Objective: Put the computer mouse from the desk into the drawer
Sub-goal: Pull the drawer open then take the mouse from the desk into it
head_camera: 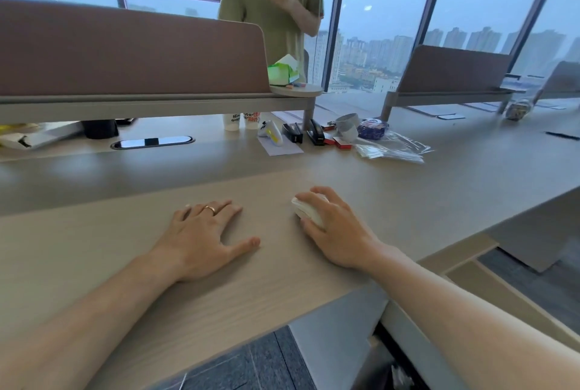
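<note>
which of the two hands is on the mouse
The right hand, curled over the white computer mouse on the wooden desk. The left hand, wearing a ring, lies flat and empty.

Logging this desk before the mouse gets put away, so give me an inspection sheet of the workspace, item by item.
Surface: pale wood desk, bare around the hands.
Job's things: white mouse on the desk; drawer below the desk edge looks open, contents unclear.
Clutter: staplers, tape roll, plastic bags, cups at the back.
Hands: right hand closed over the mouse; left hand flat, open, ring on.
Cables: nothing seen; cable port in the desk.
Surroundings: brown divider, windows, a person standing behind.
</note>
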A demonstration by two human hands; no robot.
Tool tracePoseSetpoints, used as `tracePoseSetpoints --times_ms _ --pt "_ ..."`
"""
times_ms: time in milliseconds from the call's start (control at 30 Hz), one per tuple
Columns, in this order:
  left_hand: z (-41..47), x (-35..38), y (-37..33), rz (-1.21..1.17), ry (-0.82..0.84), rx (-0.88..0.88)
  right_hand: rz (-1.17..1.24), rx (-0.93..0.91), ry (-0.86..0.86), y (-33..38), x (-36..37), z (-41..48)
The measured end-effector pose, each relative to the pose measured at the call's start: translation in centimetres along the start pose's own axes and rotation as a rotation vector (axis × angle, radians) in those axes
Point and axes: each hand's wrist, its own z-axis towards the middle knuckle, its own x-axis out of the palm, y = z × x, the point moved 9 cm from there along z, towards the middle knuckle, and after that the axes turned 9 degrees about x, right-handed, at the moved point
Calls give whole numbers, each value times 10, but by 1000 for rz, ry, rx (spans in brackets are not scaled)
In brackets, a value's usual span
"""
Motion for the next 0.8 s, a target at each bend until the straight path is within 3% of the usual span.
tracePoseSetpoints --times_ms 233,433,633,800 --pt "5 -6 -38 -16 24 93 -51 150 -154 -114 -93 -106" --pt "23 -1 -205 -135 -26 436 -65 395 -222 -218 -128 -194" --pt "4 36 -351 -291 -27 780 -27 519 -272 -271 -130 -229" --pt "15 93 -372 -253 83 717 21 545 -269 -290 -117 -229"
